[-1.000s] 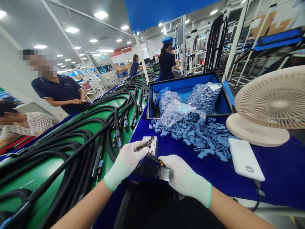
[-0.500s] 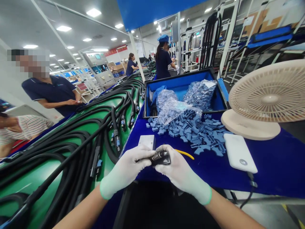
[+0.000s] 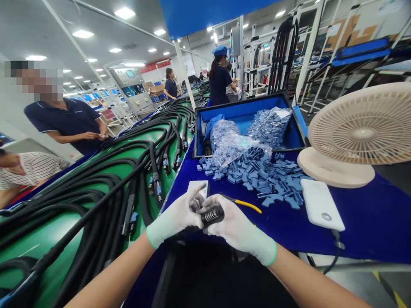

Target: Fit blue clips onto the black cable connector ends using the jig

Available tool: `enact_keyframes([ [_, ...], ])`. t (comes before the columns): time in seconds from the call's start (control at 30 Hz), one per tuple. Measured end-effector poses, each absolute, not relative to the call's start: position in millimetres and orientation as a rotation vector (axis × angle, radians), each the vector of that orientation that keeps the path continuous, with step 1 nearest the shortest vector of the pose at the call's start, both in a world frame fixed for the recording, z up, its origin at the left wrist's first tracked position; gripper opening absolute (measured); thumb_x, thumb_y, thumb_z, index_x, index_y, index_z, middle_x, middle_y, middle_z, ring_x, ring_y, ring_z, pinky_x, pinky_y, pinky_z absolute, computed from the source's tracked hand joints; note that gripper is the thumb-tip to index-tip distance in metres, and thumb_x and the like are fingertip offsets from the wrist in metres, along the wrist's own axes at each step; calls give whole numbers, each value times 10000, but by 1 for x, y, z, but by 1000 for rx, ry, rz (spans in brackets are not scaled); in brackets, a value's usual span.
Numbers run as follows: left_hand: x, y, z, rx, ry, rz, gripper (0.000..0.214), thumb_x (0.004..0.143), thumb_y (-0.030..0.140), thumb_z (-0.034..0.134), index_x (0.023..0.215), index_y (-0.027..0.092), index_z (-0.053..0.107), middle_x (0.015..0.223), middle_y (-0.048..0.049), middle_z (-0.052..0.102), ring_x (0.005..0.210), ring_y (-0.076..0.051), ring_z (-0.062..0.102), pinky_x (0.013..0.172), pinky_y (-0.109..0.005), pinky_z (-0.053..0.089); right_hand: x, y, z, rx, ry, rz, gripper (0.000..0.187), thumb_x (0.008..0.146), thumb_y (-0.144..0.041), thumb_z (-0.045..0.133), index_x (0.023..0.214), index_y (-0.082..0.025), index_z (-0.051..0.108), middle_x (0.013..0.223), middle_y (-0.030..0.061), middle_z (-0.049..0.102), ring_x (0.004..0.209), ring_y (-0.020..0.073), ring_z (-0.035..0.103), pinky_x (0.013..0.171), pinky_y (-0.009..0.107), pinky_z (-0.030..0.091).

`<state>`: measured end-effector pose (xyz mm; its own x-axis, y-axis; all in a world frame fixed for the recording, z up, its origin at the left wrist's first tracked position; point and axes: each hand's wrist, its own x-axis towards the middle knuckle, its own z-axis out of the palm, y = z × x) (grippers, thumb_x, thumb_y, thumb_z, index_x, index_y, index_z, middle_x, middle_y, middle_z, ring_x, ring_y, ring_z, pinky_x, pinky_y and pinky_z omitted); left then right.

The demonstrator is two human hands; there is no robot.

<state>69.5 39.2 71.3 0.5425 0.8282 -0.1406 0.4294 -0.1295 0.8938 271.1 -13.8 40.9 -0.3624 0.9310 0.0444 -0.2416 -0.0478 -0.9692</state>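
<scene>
Both of my white-gloved hands meet over the blue table top [image 3: 359, 226]. My right hand [image 3: 236, 224] wraps a black cable connector [image 3: 212, 216] with a coiled spring end. My left hand [image 3: 175, 218] holds the connector's other side, its fingers spread upward and close to a small white block [image 3: 196, 189]. Part of the connector is hidden by my fingers. A yellow-handled tool [image 3: 245, 205] lies on the table just beyond my right hand, and neither hand touches it. A heap of blue moulded pieces [image 3: 266, 179] lies further on.
Black cables with connectors [image 3: 128, 184] lie across a green conveyor to my left. A blue crate [image 3: 248, 128] holds plastic bags of blue parts. A cream fan [image 3: 356, 128] and a white power bank [image 3: 321, 204] stand right. Co-workers stand beyond the conveyor.
The connector has turned in my hands, with its spring end now facing me. My left fingers have lifted toward the white block, and the yellow-handled tool shows more fully.
</scene>
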Motion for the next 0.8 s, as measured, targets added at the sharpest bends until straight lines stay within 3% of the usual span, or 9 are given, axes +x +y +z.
enact_keyframes([
  [0.07, 73, 39, 73, 1737, 1114, 456, 1052, 567, 125, 802, 1532, 256, 405, 1050, 6, 674, 965, -226, 670, 872, -343, 551, 270, -14, 41, -832, -1289, 1557, 425, 660, -55, 711, 1043, -207, 606, 979, 5, 683, 891, 190, 645, 801, 332, 523],
  [0.13, 74, 28, 73, 1870, 1286, 585, 743, 623, 208, 821, 1337, 224, 617, 985, 0, 681, 922, -224, 663, 845, -329, 540, 268, -14, 39, -862, -1216, 1539, 394, 660, -66, 712, 1014, -203, 607, 952, 7, 686, 846, 184, 647, 772, 331, 531],
  [0.2, 71, 10, 66, 1923, 1455, 730, 285, 738, 329, 800, 986, 200, 743, 878, -12, 685, 842, -212, 648, 805, -319, 530, 265, -18, 36, -886, -1043, 1486, 385, 666, -79, 710, 1014, -200, 600, 962, 21, 702, 818, 188, 664, 763, 345, 546],
  [0.27, 64, -7, 55, 1707, 1446, 794, 273, 874, 448, 685, 812, 186, 728, 794, -33, 680, 741, -197, 628, 729, -319, 532, 261, -24, 33, -872, -895, 1424, 399, 701, -103, 711, 1070, -201, 596, 1044, 46, 721, 857, 199, 692, 811, 371, 563],
  [0.37, 54, -18, 44, 1022, 1180, 1060, 368, 981, 508, 526, 1001, 186, 705, 899, -69, 696, 771, -201, 654, 687, -328, 560, 261, -25, 30, -801, -1233, 1460, 403, 756, -202, 785, 1132, -209, 639, 1157, 48, 726, 965, 208, 700, 871, 349, 558],
  [0.47, 48, -10, 50, 604, 995, 1404, 190, 950, 320, 653, 1085, 186, 658, 816, -8, 610, 699, -119, 605, 675, -260, 556, 271, 8, 30, -1019, -2029, 1135, 254, 880, -387, 744, 1069, -219, 715, 1122, 21, 745, 961, 180, 702, 854, 269, 548],
  [0.53, 47, 4, 61, 664, 946, 1480, 161, 910, 225, 712, 1048, 163, 656, 678, 49, 478, 552, -67, 468, 561, -208, 485, 278, 45, 28, -1481, -2134, 627, 255, 984, -366, 602, 1155, -200, 694, 1175, 77, 725, 1041, 209, 691, 924, 306, 532],
  [0.63, 49, 32, 76, 965, 976, 1496, 178, 905, 261, 731, 1028, 158, 654, 596, 76, 392, 481, -64, 372, 474, -208, 386, 280, 98, 20, -1762, -2107, 380, 229, 969, -206, 565, 1135, -100, 683, 1189, 208, 677, 1133, 318, 660, 963, 453, 516],
  [0.8, 58, 87, 85, 1305, 1105, 1618, 234, 873, 305, 721, 1051, 177, 640, 551, 85, 409, 458, -91, 396, 476, -240, 395, 269, 131, 1, -1921, -2137, 217, 221, 1001, -302, 595, 1116, -130, 672, 1171, 106, 681, 1054, 247, 671, 918, 455, 551],
])
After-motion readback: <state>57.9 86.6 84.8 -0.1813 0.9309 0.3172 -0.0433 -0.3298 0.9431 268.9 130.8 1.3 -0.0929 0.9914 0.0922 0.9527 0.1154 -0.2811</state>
